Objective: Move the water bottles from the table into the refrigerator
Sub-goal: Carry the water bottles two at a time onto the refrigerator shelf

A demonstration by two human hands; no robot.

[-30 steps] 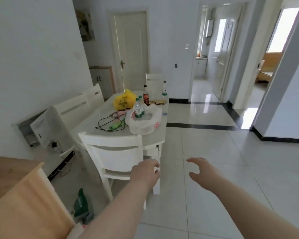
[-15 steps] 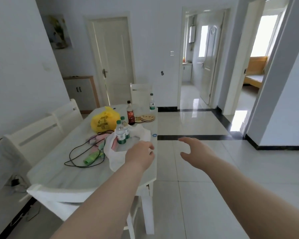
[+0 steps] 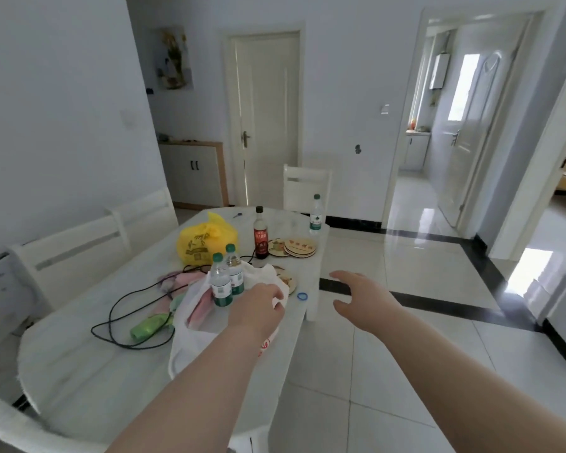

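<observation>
Two clear water bottles with green caps and labels stand side by side in the middle of the white table (image 3: pixel 79 371): the nearer bottle (image 3: pixel 220 286) and one just behind it (image 3: pixel 235 273). A third water bottle (image 3: pixel 315 215) stands alone at the table's far right corner. My left hand (image 3: pixel 258 308) hovers just right of the pair, fingers loosely curled, over a white plastic bag (image 3: pixel 196 325), holding nothing. My right hand (image 3: pixel 356 295) is spread open beyond the table's right edge, above the floor.
A dark sauce bottle (image 3: pixel 260 235), a yellow bag (image 3: pixel 205 241), round coasters (image 3: pixel 299 247), a black cable (image 3: pixel 125 315), a green item (image 3: pixel 146 328) and a blue ring (image 3: pixel 302 296) lie on the table. White chairs (image 3: pixel 72 256) stand left and behind. Tiled floor spreads to the right.
I have come closer to the table; it fills more of the view. Both hands have reached forward, the left one arriving beside the two near bottles.
</observation>
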